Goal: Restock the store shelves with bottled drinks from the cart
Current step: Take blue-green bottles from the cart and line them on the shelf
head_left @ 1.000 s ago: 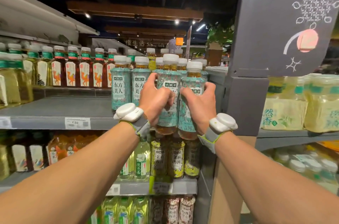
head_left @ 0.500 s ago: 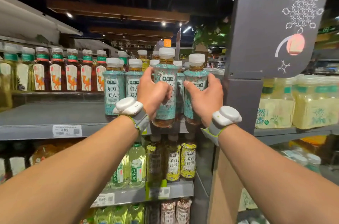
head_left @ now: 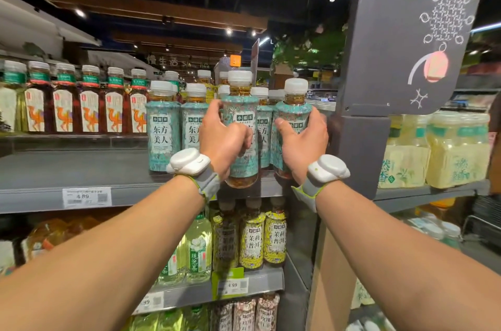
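My left hand [head_left: 222, 138] grips a teal-labelled tea bottle [head_left: 241, 116] with a white cap, held upright at the front edge of the grey shelf [head_left: 54, 168]. In my right hand [head_left: 302, 141] is a second teal tea bottle [head_left: 294, 105], upright beside the grey end post [head_left: 360, 146]. Both bottles' bases are at about the height of the shelf's front lip. Matching teal bottles [head_left: 162, 127] stand on the shelf just left of and behind my hands. The cart is not in view.
Red-brown tea bottles with orange camel labels [head_left: 89, 108] line the back left of the shelf. Yellow and green tea bottles [head_left: 252, 238] fill the shelf below. Packs of pale yellow drinks [head_left: 455, 151] sit on the right-hand shelf. A price tag [head_left: 86, 197] hangs on the shelf lip.
Both hands have lifted their bottles up and forward from below the shelf lip to shelf level. The right bottle has drawn nearer the end post.
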Available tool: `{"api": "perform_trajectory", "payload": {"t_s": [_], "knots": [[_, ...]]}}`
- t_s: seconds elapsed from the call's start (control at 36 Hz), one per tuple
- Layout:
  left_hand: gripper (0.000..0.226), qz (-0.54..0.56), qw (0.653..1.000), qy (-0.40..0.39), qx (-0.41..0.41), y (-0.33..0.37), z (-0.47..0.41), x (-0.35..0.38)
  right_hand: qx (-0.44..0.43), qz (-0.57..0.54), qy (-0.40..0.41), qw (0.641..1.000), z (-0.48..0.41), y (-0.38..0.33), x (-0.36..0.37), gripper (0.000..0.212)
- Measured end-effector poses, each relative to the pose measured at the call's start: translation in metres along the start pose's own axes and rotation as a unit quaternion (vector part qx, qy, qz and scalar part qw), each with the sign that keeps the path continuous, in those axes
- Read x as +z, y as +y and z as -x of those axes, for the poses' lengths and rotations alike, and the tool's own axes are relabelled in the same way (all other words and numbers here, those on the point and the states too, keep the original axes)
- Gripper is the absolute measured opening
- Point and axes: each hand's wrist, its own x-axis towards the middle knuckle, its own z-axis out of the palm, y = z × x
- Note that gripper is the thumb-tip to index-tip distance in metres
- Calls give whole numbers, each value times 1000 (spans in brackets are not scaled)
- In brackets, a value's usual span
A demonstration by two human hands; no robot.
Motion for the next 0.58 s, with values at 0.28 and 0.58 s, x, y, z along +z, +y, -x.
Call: {"api": "perform_trajectory", "payload": {"t_s": [0.28, 0.58], "knots": [[77, 8, 999, 24, 21, 1, -1, 11, 20, -2, 8, 1000, -6, 3, 14, 65], [78, 2, 999, 35, 23, 0, -8, 24, 12, -3, 2, 1000, -18, 10, 22, 63]]}}
